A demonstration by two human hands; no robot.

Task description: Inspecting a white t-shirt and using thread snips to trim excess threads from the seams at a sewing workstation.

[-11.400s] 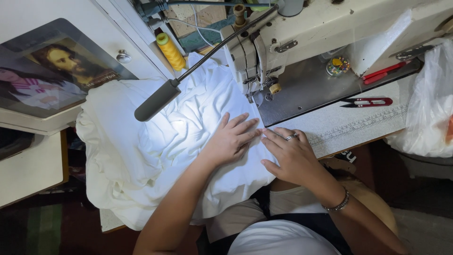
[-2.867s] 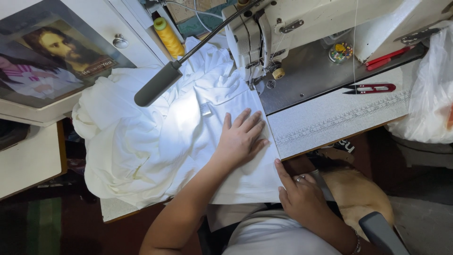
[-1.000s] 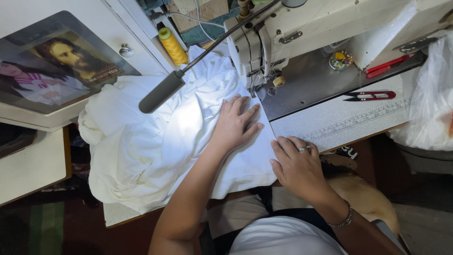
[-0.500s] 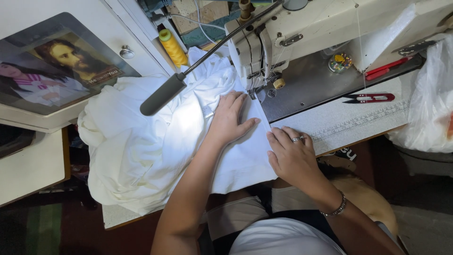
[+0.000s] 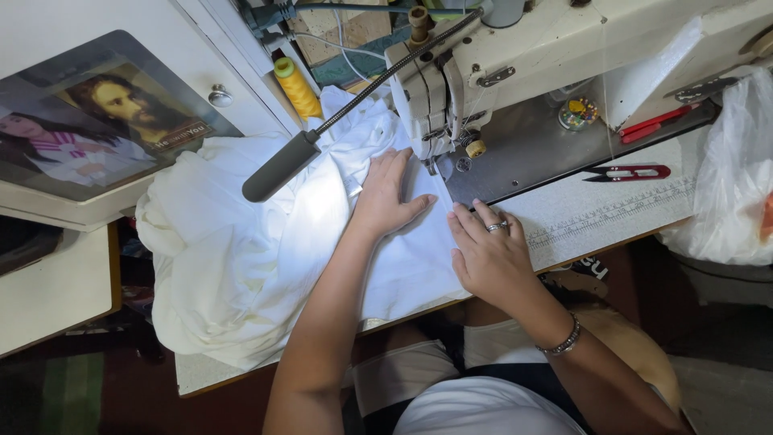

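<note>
A heap of white cloth (image 5: 241, 258) lies on the sewing table, lit by a small lamp on a bendy arm (image 5: 282, 165). My left hand (image 5: 386, 197) lies flat on the cloth with fingers spread, just left of the needle of the white sewing machine (image 5: 515, 56). My right hand (image 5: 487, 254), with a ring and a bracelet, presses the cloth's right edge on the table in front of the needle plate. Neither hand grips anything.
Red-handled thread snips (image 5: 632, 171) lie on the table to the right, with a red tool (image 5: 656, 122) further back. A yellow thread cone (image 5: 296, 84) stands behind the cloth. A clear plastic bag (image 5: 729, 189) sits at the right edge, a framed picture (image 5: 88, 129) at left.
My left hand has slid up the cloth toward the needle. My right hand came up from my lap and now lies on the cloth edge near the needle plate.
</note>
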